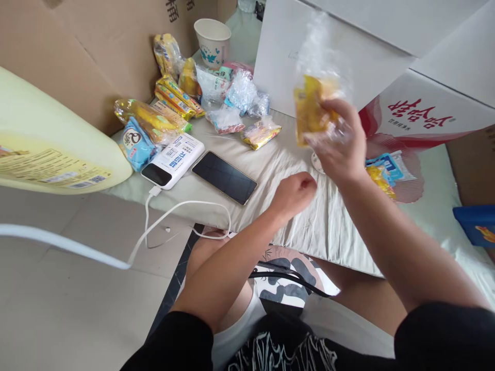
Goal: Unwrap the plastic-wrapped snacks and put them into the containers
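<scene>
yellow snack packet [310, 109], seemingly in right hand [340, 141]

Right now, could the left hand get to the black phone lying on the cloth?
Probably yes. The left hand rests closed and empty on the cloth, just right of the phone, with only bare cloth between them. The right hand is raised, holding a yellow snack packet.

Red upside-down Chinese characters mark the white box [425, 111].
</scene>
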{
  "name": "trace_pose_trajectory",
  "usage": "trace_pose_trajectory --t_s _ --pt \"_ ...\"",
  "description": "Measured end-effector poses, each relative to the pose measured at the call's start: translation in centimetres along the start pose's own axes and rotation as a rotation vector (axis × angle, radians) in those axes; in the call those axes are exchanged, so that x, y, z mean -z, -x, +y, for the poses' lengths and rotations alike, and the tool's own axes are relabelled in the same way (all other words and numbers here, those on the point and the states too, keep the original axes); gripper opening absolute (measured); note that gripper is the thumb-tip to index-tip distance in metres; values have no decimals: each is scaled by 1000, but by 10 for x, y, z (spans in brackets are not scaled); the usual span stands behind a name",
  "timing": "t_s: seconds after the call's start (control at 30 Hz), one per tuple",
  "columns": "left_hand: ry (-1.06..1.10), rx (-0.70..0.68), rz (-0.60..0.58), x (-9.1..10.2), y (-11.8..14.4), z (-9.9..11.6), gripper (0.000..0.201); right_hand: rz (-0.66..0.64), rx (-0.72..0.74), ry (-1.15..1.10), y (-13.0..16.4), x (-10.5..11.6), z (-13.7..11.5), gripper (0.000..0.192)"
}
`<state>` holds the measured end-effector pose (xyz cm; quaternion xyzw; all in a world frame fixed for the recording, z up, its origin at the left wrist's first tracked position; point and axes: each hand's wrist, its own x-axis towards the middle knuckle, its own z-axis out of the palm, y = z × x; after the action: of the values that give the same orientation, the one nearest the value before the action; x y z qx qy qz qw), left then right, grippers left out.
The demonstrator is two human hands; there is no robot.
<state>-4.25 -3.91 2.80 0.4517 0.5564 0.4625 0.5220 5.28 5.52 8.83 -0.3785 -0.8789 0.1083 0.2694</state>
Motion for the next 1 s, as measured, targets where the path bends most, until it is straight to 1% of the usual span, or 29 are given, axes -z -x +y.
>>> trace_pose_trajectory --t_s 0.03,0.07,0.1,0.13,0.17,0.2,0.23,0.27,0.33,0.4,0.47,0.5,0.57,0.63,0.7,0.77,0.87,0.93,1.0 --pt "133 40 57 0 -3 0 21 141 -45 -1 28 11 2 51" --pt "270 74 110 0 -6 -1 28 174 -94 15 56 18 4 51" --pt "387 85 120 -1 -8 -1 33 198 -115 38 84 20 7 49" --pt "464 77 70 -3 -10 -2 34 183 -122 41 109 17 11 47" --pt "493 66 -23 -7 -11 -3 34 168 -132 19 130 11 15 45" --pt "484 55 -117 -11 -11 -6 38 159 -131 -21 149 4 19 45" --pt "461 46 -175 -16 -12 -9 48 137 -131 -73 164 -5 24 50" --pt "440 46 -210 -22 -12 -14 58 118 -130 -135 175 -12 30 57" --pt "421 60 -209 -31 -13 -23 67 74 -129 -281 191 -19 42 75" --pt "426 71 -172 -37 -16 -30 63 31 -137 -430 200 -17 55 88" --pt "418 54 -130 -40 -20 -32 54 1 -141 -535 204 -7 69 94" --pt "416 51 -120 -42 -23 -32 50 -8 -140 -554 205 0 75 96" --pt "427 95 -141 -45 -28 -30 46 -20 -129 -533 205 12 87 95" --pt "439 162 -178 -51 -32 -28 49 -51 -113 -468 205 22 94 85" --pt "423 177 -185 -60 -34 -27 50 -91 -92 -413 206 28 96 73" --pt "378 138 -172 -70 -33 -28 43 -104 -84 -371 205 31 94 61" --pt "289 64 -175 -82 -31 -29 32 -99 -122 -305 202 30 86 46" --pt "249 28 -206 -87 -29 -31 32 -112 -150 -268 200 27 81 39" --pt "238 12 -244 -88 -27 -33 39 -111 -138 -256 199 24 78 32"
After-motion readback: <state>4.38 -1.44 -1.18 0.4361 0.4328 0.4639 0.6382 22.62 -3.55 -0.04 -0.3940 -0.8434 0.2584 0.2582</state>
